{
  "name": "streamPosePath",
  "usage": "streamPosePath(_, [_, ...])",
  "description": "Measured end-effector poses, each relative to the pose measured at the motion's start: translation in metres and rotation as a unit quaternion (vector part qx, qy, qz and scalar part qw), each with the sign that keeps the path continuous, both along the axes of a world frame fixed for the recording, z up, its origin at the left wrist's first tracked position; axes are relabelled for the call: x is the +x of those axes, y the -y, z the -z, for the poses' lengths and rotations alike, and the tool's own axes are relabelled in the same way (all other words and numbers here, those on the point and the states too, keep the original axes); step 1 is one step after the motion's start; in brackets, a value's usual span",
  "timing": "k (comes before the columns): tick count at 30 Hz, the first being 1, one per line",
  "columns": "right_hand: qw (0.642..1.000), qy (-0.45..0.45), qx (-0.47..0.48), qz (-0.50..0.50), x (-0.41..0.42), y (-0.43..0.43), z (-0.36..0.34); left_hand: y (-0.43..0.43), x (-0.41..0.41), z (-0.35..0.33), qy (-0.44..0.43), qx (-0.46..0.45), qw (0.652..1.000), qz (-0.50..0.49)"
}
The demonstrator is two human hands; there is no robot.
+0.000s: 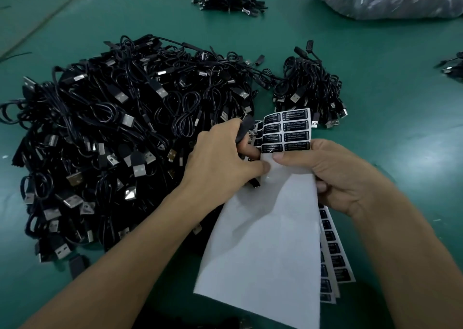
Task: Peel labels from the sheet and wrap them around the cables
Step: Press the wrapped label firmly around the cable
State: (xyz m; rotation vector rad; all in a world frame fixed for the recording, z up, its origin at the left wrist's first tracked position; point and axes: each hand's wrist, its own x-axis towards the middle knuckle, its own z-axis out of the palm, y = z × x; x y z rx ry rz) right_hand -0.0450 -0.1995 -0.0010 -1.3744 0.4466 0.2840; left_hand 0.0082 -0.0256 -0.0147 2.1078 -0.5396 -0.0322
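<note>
- The right hand (333,173) pinches the white paper label sheet (263,241), held up over the near edge of the green bench (375,52), thumb pressed just under the lowest row of glossy black rectangular labels (285,133).
- The left hand (225,158) has its fingers curled round a slim black cable piece (241,131), while its thumb touches the sheet's bare lower part.
- Risk: the left hand does two jobs at once. Picking at a label corner could loosen its hold, and the cable piece would likely drop into the big tangled heap of black USB cables (112,128) and be hard to find again.
- Risk: the sheet is bowed and held at only one spot. A quick pull may tear a label or lift its neighbour too.
- Risk: a freed label could fold onto itself or catch a fingertip before it reaches the cable.
- Risk: the spare label sheets (333,253) beneath the right wrist may slide or get creased.
</note>
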Motion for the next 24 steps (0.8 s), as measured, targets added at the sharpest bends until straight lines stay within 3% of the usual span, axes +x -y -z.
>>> streamPosePath(4, [0.999, 0.006, 0.031, -0.003, 0.0, 0.004, -0.001, 0.0, -0.001, 0.001, -0.001, -0.012, 1.0, 0.0])
streamPosePath(8, [0.999, 0.016, -0.005, -0.032, -0.001, 0.003, 0.002, 0.002, -0.002, 0.002, 0.01, -0.001, 1.0, -0.01])
streamPosePath(24, [0.998, 0.036, -0.049, 0.031, 0.0, 0.0, 0.01, -0.002, 0.003, 0.004, 0.017, -0.022, 1.0, 0.004])
